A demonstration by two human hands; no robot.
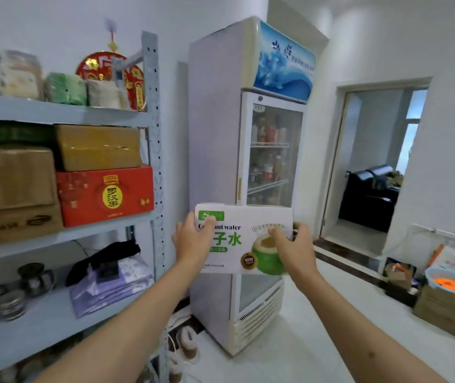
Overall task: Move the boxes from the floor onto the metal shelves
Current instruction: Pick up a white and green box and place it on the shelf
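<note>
I'm gripping the stiff, seemingly weighty coconut water box (244, 239) mid-frame, left hand (193, 239) and right hand (292, 244) clamping its opposite sides.

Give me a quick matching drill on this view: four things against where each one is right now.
Things:
1. coconut water box
2. red box
3. purple cloth
4. blue bowl

Places:
A. on a carton by the right wall
B. held in both hands in front of the fridge
C. shelf, under a brown box
D. shelf below the boxes

Pairs: 1-B, 2-C, 3-D, 4-A
</note>
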